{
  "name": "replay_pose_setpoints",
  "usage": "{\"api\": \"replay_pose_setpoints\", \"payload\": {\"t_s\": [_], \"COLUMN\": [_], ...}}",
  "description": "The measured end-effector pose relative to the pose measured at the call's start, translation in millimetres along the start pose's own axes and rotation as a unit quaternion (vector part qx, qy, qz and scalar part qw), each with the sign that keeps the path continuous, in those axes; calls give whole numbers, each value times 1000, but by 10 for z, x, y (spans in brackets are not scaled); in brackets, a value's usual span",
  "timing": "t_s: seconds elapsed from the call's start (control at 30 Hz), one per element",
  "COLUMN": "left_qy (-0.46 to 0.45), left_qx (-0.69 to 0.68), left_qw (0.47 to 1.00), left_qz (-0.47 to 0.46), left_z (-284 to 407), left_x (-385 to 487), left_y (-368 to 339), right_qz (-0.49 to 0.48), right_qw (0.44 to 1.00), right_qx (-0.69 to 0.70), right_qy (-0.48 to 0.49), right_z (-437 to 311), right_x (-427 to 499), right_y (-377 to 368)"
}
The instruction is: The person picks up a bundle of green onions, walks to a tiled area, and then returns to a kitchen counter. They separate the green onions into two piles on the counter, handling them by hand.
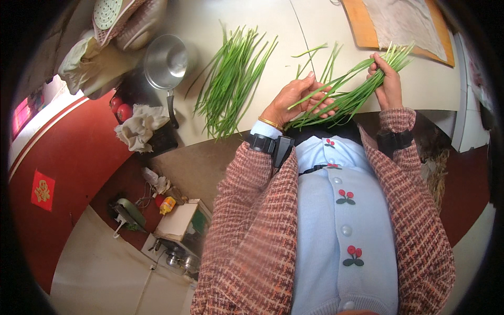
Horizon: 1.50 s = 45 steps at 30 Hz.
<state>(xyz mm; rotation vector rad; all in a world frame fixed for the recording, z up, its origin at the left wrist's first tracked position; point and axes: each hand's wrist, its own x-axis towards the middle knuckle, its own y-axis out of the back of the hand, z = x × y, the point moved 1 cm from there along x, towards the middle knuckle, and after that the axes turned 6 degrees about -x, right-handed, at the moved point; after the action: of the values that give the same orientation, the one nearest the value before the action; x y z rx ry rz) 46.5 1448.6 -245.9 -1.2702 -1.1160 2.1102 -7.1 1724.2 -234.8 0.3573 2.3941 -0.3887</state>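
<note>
My right hand grips a bunch of long green Chinese chives near its pale stem ends. The leafy ends hang down to the left, towards my body. My left hand is palm up with its fingers apart, at the leafy end of that bunch. Some leaves cross over its fingers. On the pale countertop, a larger pile of chives lies to the left. A few loose chives lie just beyond my left hand.
A steel saucepan with a black handle stands left of the pile. A crumpled cloth and tomatoes are near it. Far right lies a wooden board with a white cloth on it. A leafy cabbage sits far left.
</note>
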Motion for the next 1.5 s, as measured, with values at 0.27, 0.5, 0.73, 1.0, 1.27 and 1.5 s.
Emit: {"api": "replay_pose_setpoints", "payload": {"t_s": [0.27,0.5,0.73,1.0,1.27,1.5], "left_qy": [5,-28,-90,-190,-348,-346], "left_qx": [-25,24,145,96,453,655], "left_qw": [1000,999,975,947,729,453], "left_qz": [-5,27,144,239,377,497], "left_z": [-49,-68,-144,-157,-25,254], "left_x": [-116,-176,-133,-102,-275,-230], "left_y": [58,120,147,204,583,897], "right_qz": [19,48,37,60,48,-44], "right_qw": [999,999,998,992,997,996], "right_qx": [45,12,-13,-46,-6,-61], "right_qy": [-4,20,42,104,59,51], "right_z": [178,167,183,227,209,169], "right_x": [217,151,120,17,75,-55], "right_y": [243,141,103,-12,72,-97]}}
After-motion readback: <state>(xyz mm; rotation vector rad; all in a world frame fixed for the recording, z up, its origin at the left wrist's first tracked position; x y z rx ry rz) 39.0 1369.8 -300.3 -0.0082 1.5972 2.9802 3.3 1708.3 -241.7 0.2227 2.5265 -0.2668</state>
